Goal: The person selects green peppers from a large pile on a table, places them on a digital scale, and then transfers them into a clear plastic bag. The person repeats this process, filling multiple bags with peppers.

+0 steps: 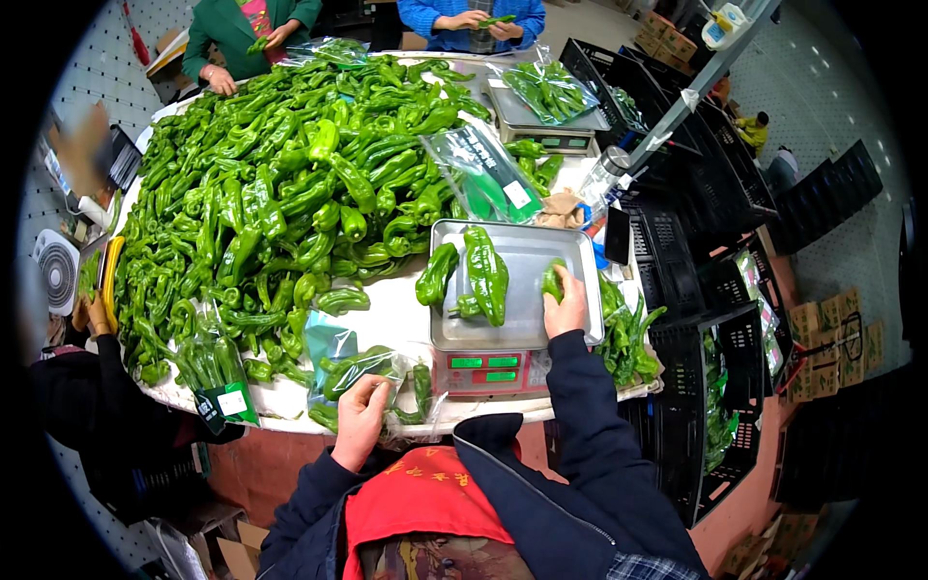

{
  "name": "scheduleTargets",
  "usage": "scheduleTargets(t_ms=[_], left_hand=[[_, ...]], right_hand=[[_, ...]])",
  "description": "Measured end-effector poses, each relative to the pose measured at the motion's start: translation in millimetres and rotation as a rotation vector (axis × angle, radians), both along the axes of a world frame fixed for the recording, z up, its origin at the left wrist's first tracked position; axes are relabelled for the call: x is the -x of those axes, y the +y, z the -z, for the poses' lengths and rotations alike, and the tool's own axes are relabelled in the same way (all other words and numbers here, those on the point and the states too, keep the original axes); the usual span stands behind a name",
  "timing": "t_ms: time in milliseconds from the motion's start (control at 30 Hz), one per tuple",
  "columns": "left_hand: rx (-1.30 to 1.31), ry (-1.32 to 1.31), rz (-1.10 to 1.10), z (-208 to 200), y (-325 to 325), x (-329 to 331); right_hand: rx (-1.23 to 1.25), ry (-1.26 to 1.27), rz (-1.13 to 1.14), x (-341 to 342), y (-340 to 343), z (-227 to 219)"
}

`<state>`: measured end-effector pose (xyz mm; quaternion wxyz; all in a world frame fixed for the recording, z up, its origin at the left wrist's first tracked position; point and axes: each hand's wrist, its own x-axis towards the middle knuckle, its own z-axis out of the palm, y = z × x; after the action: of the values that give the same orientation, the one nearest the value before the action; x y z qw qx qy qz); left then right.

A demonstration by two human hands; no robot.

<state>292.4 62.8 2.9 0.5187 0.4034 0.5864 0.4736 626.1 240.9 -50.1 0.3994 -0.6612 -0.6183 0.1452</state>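
My right hand (567,307) is closed round a green pepper (552,280) at the right side of the scale's metal tray (527,333). Two larger peppers lie on that tray: a long one (485,275) in the middle, and another (438,274) across its left rim. Below the tray, the scale's red body (489,372) shows lit green displays. My left hand (362,418) pinches the edge of a clear plastic bag (371,364) at the table's front edge. Peppers show through and beside the bag; its exact outline is hard to make out.
A big heap of green peppers (261,193) covers the table's left and middle. A packed bag (483,174) lies behind my scale; a second scale (543,135) carries another. Black crates (677,377) stand at the right. Co-workers stand across the table and at the left.
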Motion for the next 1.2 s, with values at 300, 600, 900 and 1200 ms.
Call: scheduleTargets(t_ms=[300,600,900,1200], left_hand=[[-0.011,0.045,-0.010,-1.2,-5.9,-2.3],[0.002,0.066,-0.005,1.6,-9.2,-1.2],[0.044,-0.037,-0.044,5.9,-10.1,-0.8],[-0.017,-0.042,-0.144,-2.3,-10.2,-6.7]], right_hand=[[-0.162,-0.077,-0.161,98.7,-9.2,-43.4],[-0.107,0.126,-0.128,84.2,-3.5,-27.1],[0.288,1.621,-0.578,4.0,-47.1,-34.0],[0.899,1.257,-0.698,65.2,-149.9,-22.3]])
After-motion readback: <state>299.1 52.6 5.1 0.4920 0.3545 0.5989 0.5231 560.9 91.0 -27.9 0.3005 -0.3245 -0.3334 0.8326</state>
